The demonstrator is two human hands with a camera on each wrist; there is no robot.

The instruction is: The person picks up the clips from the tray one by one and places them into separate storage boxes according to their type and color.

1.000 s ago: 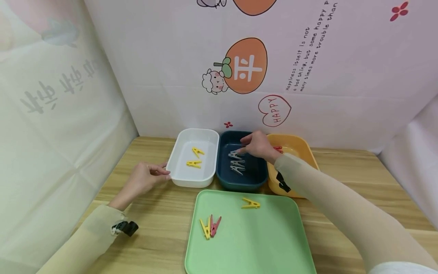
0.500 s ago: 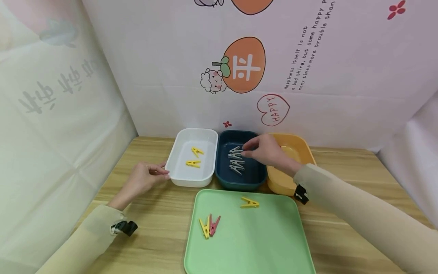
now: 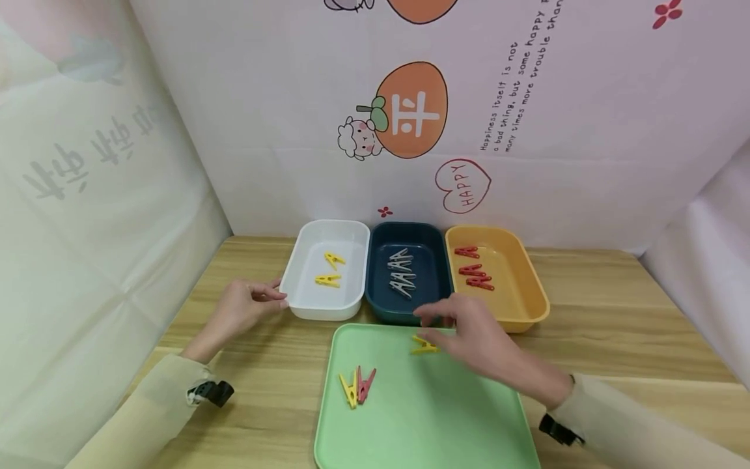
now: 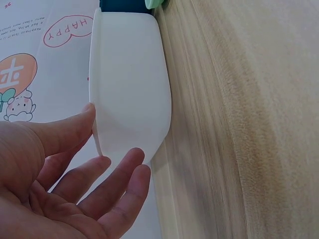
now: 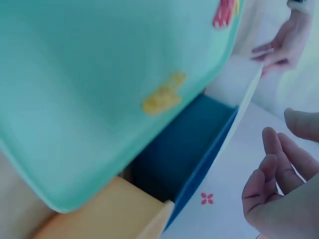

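Observation:
My left hand [image 3: 246, 306] touches the near left corner of a white bin [image 3: 324, 312], thumb at the rim, other fingers loosely bent beside its outer wall in the left wrist view. Two yellow clothespins [image 3: 328, 280] lie in that bin. My right hand [image 3: 477, 335] hovers over the far part of a green tray [image 3: 433, 417], thumb and fingers apart with nothing between them. Just by its fingertips lies a yellow clothespin [image 3: 423, 346], partly hidden in the head view. Another yellow clothespin [image 3: 349, 392] and a red clothespin [image 3: 366, 385] lie side by side toward the tray's left.
A dark blue bin [image 3: 410, 318] holding several grey clothespins [image 3: 401, 270] stands between the white bin and a yellow bin [image 3: 518, 293]. In the yellow bin lie red clothespins [image 3: 471, 270]. A printed cloth [image 3: 281, 130] hangs behind the bins on the wooden table [image 3: 252, 391].
My right hand has come out of the dark blue bin and moved back toward me, over the tray by the yellow clothespin. The red clothespins are uncovered. My left hand stays put.

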